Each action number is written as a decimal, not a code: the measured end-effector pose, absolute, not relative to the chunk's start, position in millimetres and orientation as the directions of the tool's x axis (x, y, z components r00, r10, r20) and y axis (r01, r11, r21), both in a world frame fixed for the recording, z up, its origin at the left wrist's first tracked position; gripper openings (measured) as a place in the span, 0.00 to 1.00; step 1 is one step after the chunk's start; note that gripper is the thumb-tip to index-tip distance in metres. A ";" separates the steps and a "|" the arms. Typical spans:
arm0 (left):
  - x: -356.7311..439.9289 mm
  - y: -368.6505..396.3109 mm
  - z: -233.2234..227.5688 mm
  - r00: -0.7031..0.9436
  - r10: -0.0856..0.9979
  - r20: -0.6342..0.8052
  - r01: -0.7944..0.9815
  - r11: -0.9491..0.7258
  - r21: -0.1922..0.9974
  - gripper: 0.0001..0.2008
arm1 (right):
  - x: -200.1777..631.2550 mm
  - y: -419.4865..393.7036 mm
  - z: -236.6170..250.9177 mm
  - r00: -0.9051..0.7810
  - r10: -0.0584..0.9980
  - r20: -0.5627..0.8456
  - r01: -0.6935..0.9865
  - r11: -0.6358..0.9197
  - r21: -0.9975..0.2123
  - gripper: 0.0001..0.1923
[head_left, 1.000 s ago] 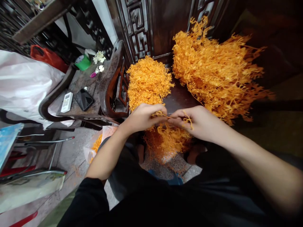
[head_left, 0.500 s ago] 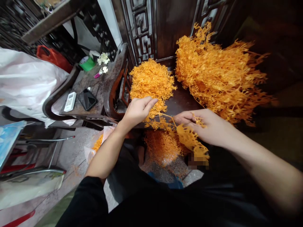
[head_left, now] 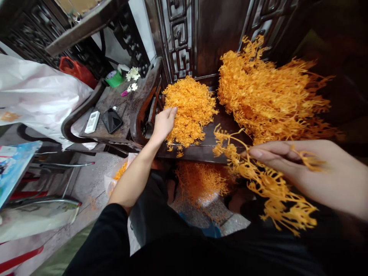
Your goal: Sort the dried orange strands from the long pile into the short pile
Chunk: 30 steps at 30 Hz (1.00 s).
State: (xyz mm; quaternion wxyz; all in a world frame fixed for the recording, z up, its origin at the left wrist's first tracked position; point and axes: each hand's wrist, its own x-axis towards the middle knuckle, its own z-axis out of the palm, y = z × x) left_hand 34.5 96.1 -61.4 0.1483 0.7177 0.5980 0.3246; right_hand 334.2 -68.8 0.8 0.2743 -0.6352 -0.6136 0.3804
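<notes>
My right hand pinches an orange, finely branched sprig between thumb and fingers. The sprig hangs in front of the bench, its clustered tips drooping below the hand. At the left edge of a compact pile of orange pieces is my left hand, its fingers curled in against the pile. What those fingers hold, if anything, is hidden. A larger heap of long orange sprigs rests on the right part of the dark wooden bench.
Left of the bench, a small wooden table bears a white remote control, a black phone, green tape and small flowers. More orange stems lie below the bench. A pale bag holds orange pieces.
My right hand has moved right and nearer the camera with the sprig, away from my left hand. My left hand has shifted slightly up and left at the compact pile.
</notes>
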 end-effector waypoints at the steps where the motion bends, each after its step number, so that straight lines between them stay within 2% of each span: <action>1: 35.0 96.9 -66.2 0.099 0.958 0.267 0.782 -0.241 0.575 0.22 | 338.7 -67.3 -0.8 -0.038 0.984 -0.175 0.554 -0.125 -0.823 0.23; 5: 40.6 97.4 -81.1 0.257 0.942 0.217 0.844 -0.329 0.425 0.10 | 344.3 -62.9 -5.6 -0.005 0.965 -0.262 0.416 -0.236 -0.878 0.22; 7: 42.7 98.1 -82.3 0.316 0.925 0.211 0.858 -0.373 0.353 0.11 | 343.6 -62.8 -5.9 0.002 0.960 -0.279 0.362 -0.261 -0.895 0.21; 9: 46.0 96.1 -78.9 0.329 0.919 0.217 0.851 -0.389 0.353 0.13 | 342.8 -63.3 -5.9 -0.005 0.956 -0.294 0.310 -0.278 -0.909 0.20; 10: 49.2 92.9 -75.9 0.329 0.918 0.223 0.826 -0.394 0.402 0.14 | 342.4 -63.6 -6.1 -0.011 0.957 -0.290 0.292 -0.274 -0.916 0.19; 12: 59.6 80.1 -68.9 0.352 0.914 0.199 0.693 -0.398 0.601 0.18 | 340.7 -63.6 -6.8 -0.029 0.968 -0.250 0.279 -0.232 -0.932 0.18; 14: 74.3 60.2 -61.7 0.452 0.885 0.117 0.444 -0.336 0.831 0.24 | 336.8 -62.6 -7.7 -0.062 0.980 -0.190 0.280 -0.166 -0.946 0.17; 15: 81.8 49.4 -58.3 0.527 0.847 0.071 0.314 -0.272 0.910 0.27 | 334.0 -61.9 -8.2 -0.084 0.982 -0.167 0.280 -0.138 -0.950 0.17; 17: 93.6 31.2 -51.6 0.661 0.751 0.002 0.150 -0.135 0.979 0.31 | 327.7 -59.9 -9.5 -0.131 0.979 -0.153 0.279 -0.112 -0.954 0.17; 19: 97.0 23.0 -45.0 0.729 0.684 -0.034 0.120 -0.079 0.990 0.33 | 322.9 -57.6 -11.4 -0.146 0.978 -0.149 0.260 -0.107 -0.960 0.17; 20: 95.1 23.2 -41.7 0.739 0.672 -0.045 0.147 -0.097 0.984 0.30 | 321.8 -56.4 -12.5 -0.145 0.978 -0.152 0.243 -0.114 -0.963 0.17; 23: 78.4 35.1 -33.8 0.729 0.683 -0.041 0.347 -0.317 0.883 0.20 | 325.3 -52.6 -14.2 -0.118 0.977 -0.177 0.237 -0.145 -0.961 0.18; 27: 56.2 50.6 -28.8 0.773 0.633 -0.053 0.569 -0.653 0.500 0.21 | 337.4 -49.6 -6.7 -0.099 0.971 -0.219 0.492 -0.143 -0.859 0.19; 30: 55.4 50.7 -26.1 0.766 0.638 -0.081 0.631 -0.720 0.290 0.19 | 340.2 -47.2 5.2 -0.123 0.971 -0.206 0.627 -0.084 -0.774 0.22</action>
